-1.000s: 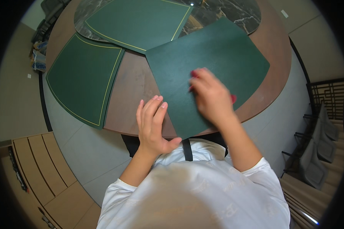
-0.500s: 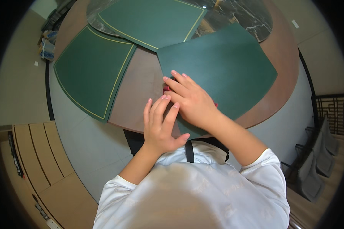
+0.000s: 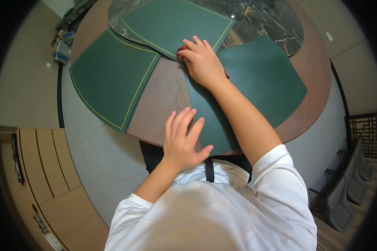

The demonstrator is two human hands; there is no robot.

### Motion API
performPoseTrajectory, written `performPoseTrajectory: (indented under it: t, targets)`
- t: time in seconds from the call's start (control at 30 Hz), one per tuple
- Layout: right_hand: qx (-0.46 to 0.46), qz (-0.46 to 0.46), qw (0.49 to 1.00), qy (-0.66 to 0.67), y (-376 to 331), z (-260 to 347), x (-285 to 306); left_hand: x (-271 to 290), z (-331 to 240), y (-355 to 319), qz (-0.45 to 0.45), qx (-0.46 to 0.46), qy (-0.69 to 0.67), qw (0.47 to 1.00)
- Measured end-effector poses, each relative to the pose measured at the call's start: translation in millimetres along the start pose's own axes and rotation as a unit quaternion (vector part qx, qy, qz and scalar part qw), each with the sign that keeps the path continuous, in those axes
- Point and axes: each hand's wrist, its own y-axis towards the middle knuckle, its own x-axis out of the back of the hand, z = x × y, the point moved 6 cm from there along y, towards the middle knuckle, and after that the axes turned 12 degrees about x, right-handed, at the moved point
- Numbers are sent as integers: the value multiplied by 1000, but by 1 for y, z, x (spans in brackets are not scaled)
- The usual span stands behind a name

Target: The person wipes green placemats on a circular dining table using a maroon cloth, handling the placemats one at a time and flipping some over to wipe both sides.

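Note:
My right hand (image 3: 204, 62) reaches far over the round brown table (image 3: 163, 100) and presses a red cloth (image 3: 181, 51), mostly hidden under the palm, at the far corner of a plain dark green mat (image 3: 259, 88). My left hand (image 3: 182, 138) lies flat with fingers spread on the near edge of the table, touching that mat's near-left edge. Two more green mats with thin yellow borders lie beyond: one mat at the left (image 3: 113, 77) and one mat at the far centre (image 3: 176, 23).
A dark marble turntable (image 3: 272, 21) sits in the table's centre. Grey floor tiles (image 3: 88, 163) surround the table. Wooden panelling (image 3: 42, 167) runs at the lower left. Grey chairs (image 3: 343, 188) stand at the lower right. Some clutter (image 3: 62, 46) lies on the floor at the upper left.
My right hand has moved with the red cloth from the mat's near part up to its far-left corner. My left hand has stayed flat at the table's near edge.

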Motion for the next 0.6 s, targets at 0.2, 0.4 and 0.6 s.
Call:
performPoseTrajectory:
  t: [0.2,0.4,0.6]
  targets:
    - [-13,41,998,40,-23,34,17,0,6,0,-38,27,1,999]
    - [-40,109,987,110,-91,101,84,3,9,-5,-67,49,7,997]
    - [-53,186,962,195,-149,139,144,6,9,-15,-138,12,-58,989]
